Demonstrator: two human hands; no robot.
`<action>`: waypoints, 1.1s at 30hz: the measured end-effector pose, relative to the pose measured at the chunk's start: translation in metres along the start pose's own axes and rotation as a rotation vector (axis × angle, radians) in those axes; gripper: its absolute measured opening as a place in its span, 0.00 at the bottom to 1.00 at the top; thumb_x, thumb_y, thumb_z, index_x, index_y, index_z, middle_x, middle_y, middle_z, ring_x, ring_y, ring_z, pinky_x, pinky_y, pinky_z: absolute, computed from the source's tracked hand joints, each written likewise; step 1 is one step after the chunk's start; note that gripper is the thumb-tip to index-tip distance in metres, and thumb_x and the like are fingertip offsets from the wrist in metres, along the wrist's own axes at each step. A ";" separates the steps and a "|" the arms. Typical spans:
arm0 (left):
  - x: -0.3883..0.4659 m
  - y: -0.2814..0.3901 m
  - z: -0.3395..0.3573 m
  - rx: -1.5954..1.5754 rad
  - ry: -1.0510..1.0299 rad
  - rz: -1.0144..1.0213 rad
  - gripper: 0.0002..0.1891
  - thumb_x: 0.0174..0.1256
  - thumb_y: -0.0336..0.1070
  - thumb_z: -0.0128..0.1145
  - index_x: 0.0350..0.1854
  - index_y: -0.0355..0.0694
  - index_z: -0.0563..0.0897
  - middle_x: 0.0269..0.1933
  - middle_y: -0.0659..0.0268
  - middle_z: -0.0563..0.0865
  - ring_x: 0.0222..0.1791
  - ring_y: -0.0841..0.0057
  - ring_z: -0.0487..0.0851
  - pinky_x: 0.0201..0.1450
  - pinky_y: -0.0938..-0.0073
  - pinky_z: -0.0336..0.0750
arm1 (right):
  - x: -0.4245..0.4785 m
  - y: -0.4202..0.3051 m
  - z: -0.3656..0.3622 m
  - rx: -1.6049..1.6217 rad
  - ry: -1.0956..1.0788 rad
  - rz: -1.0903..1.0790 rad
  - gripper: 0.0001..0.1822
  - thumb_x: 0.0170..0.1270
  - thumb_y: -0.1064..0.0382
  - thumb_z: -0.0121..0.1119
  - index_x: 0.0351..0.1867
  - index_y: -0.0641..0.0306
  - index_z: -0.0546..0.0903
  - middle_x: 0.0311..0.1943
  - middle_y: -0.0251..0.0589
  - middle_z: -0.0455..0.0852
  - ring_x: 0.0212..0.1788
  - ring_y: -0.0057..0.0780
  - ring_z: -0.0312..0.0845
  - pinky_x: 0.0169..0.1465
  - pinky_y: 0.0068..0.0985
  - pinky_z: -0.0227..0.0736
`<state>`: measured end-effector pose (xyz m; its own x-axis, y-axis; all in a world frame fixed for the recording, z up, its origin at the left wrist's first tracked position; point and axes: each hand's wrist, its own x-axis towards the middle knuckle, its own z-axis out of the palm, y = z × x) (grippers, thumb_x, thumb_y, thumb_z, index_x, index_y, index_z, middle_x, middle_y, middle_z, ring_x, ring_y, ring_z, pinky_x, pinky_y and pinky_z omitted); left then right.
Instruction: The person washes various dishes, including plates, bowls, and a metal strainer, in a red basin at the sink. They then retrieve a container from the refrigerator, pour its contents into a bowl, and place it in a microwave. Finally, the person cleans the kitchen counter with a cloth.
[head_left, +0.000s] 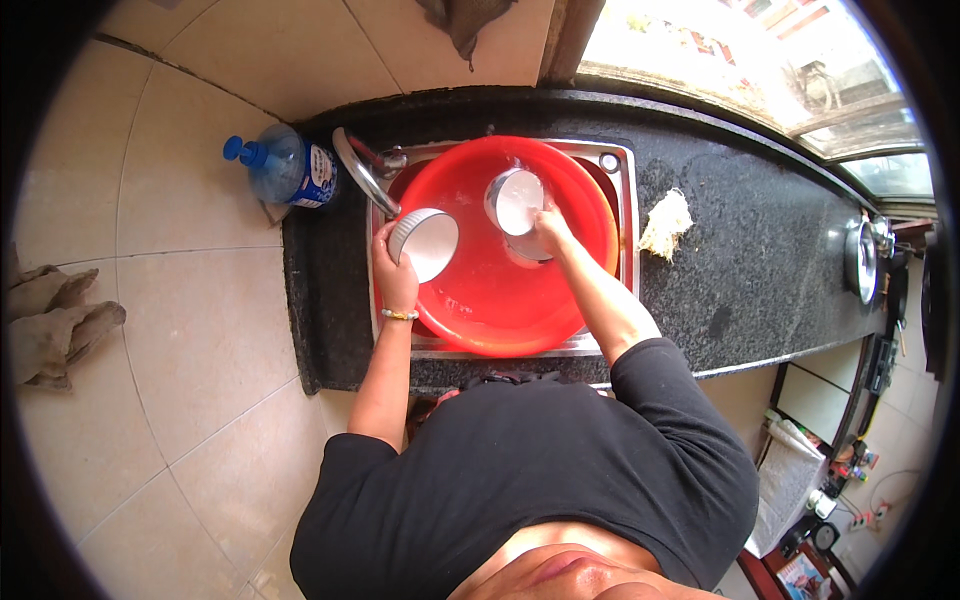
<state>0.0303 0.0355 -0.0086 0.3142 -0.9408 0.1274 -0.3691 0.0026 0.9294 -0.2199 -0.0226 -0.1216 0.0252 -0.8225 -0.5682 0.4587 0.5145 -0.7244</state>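
Note:
A large red plastic basin with water in it sits in a stainless steel sink. My left hand grips a white bowl with a ribbed outside and a dark rim, tilted over the basin's left side. In my right hand is another white bowl, held in the right half of the basin. Just below that bowl, another pale, rounded piece of dishware partly shows; the bowl and my hand hide the rest. The curved metal faucet reaches over the sink's left edge, close to my left hand.
A clear pump bottle with a blue top stands left of the faucet. Pale fibrous scrubbing material lies on the black speckled countertop right of the sink. A metal pan or bowl is at the far right, and a window frame borders the back.

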 end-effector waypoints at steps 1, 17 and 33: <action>0.001 0.007 -0.001 0.143 0.025 0.138 0.19 0.52 0.20 0.45 0.50 0.34 0.72 0.46 0.54 0.77 0.52 0.59 0.74 0.58 0.66 0.65 | 0.000 0.004 0.004 0.184 -0.062 0.061 0.22 0.61 0.68 0.45 0.59 0.53 0.64 0.57 0.42 0.67 0.46 0.40 0.74 0.33 0.40 0.77; -0.015 0.041 0.014 0.011 0.129 0.228 0.23 0.52 0.18 0.46 0.54 0.33 0.68 0.53 0.55 0.73 0.53 0.63 0.73 0.59 0.68 0.64 | -0.102 -0.038 0.065 0.058 -0.785 -0.154 0.17 0.62 0.67 0.52 0.53 0.69 0.70 0.32 0.40 0.78 0.40 0.25 0.76 0.48 0.28 0.72; -0.046 -0.033 -0.004 -0.773 -0.340 -0.308 0.19 0.68 0.37 0.46 0.57 0.32 0.68 0.53 0.57 0.76 0.51 0.67 0.77 0.52 0.67 0.75 | -0.076 -0.047 0.004 -1.493 0.254 -0.560 0.26 0.57 0.49 0.57 0.50 0.66 0.73 0.42 0.55 0.80 0.47 0.45 0.76 0.48 0.38 0.73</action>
<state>0.0312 0.0801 -0.0436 -0.0189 -0.9867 -0.1613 0.4186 -0.1543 0.8950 -0.2399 0.0150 -0.0430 -0.0494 -0.9974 -0.0519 -0.8746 0.0683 -0.4800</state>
